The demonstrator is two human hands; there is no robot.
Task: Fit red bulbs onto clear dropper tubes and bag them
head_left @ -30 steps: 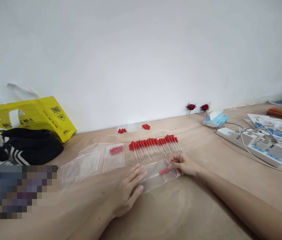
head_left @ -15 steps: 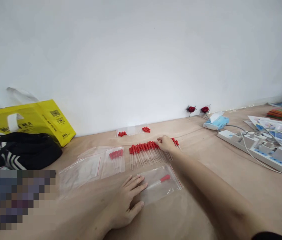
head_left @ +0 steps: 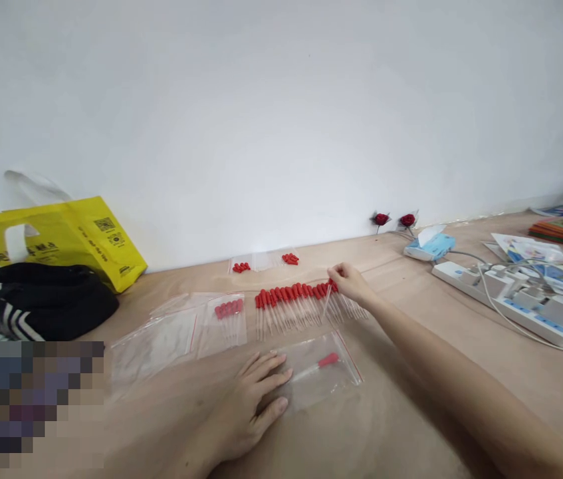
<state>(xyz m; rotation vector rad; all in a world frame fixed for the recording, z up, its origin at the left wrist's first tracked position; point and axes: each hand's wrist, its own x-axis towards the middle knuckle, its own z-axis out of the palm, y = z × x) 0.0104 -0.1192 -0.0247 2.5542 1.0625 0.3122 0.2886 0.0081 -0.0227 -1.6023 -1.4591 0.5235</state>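
My left hand (head_left: pixel 256 399) lies flat with its fingers spread, their tips on the left part of a clear zip bag (head_left: pixel 311 392). Inside that bag is one dropper (head_left: pixel 328 360) with a red rubber bulb. Behind it runs a row of red-bulbed droppers (head_left: pixel 286 294), side by side with their clear tubes towards me. My right hand (head_left: pixel 349 283) is at the right part of this row, thumb and fingers pinched on the red bulb of a dropper (head_left: pixel 327 305), whose tube slants down to the left. The hand covers some bulbs behind it.
Left of the row, a zip bag (head_left: pixel 237 330) holds several droppers, beside flat clear bags (head_left: pixel 161 339). More bagged droppers (head_left: pixel 290 259) lie by the wall. A yellow bag (head_left: pixel 112 246) and black pouch (head_left: pixel 66 303) stand left; a tissue pack (head_left: pixel 429 245) and power strip (head_left: pixel 505 303) lie right.
My right hand has moved slightly right and up from the row, and a dropper's tube now shows tilted beneath its fingers. My left hand stays on the bag. The view has shifted slightly.
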